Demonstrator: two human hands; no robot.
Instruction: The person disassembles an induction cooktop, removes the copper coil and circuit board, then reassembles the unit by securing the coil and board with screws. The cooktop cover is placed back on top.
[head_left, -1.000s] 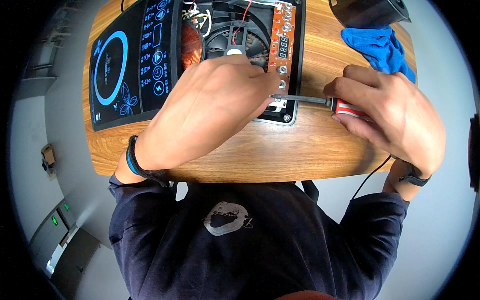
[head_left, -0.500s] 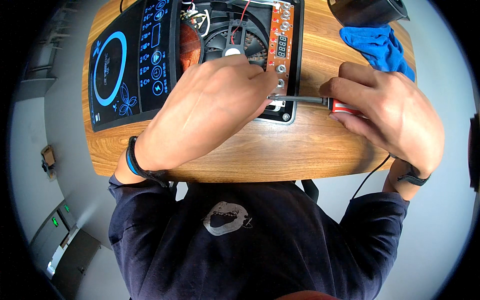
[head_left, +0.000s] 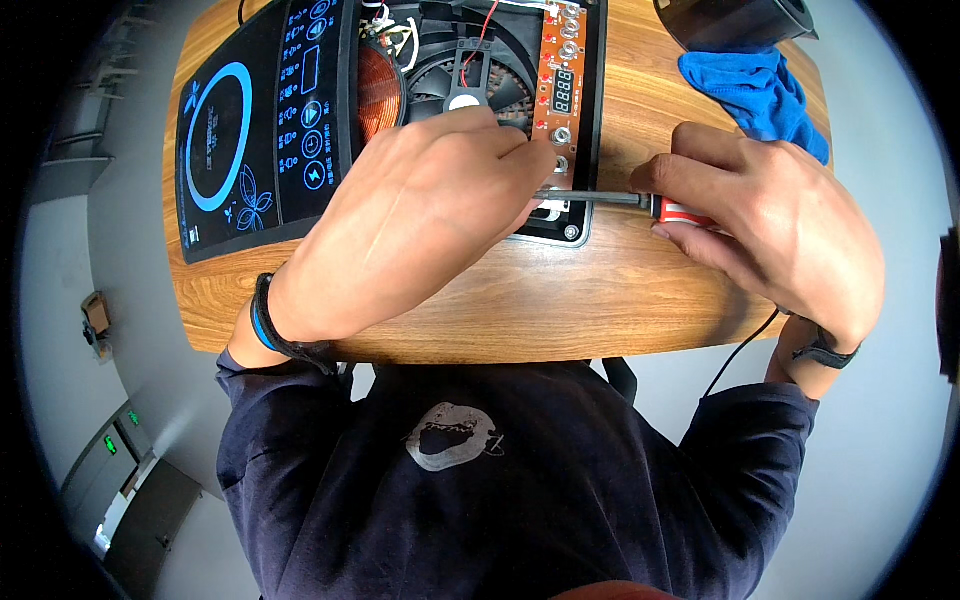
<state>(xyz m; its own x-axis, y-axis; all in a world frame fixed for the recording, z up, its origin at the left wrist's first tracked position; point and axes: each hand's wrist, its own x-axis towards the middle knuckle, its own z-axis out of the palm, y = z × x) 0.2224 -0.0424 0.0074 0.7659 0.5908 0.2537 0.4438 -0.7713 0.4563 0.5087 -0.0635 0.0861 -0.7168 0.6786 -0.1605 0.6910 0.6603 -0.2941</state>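
An opened induction cooker lies on the table, its black base (head_left: 598, 80) showing a fan (head_left: 505, 88), a copper coil (head_left: 382, 95) and an orange circuit board (head_left: 550, 105) with a small display. My right hand (head_left: 770, 220) grips the red handle of a screwdriver (head_left: 610, 198), whose shaft points left across the base's near right corner. Over the base, my left hand (head_left: 430, 210) has its fingers closed close to the screwdriver's tip. Those fingertips and whatever they pinch are hidden behind the hand.
The cooker's black glass top (head_left: 232, 140) with blue markings lies tilted at the left. A blue cloth (head_left: 755, 95) and a dark container (head_left: 735, 20) are at the far right of the wooden table (head_left: 480, 310). A black cable (head_left: 740, 350) hangs by the right forearm.
My right hand and the screwdriver have shifted slightly to the left, toward my left hand. The left hand stays in place.
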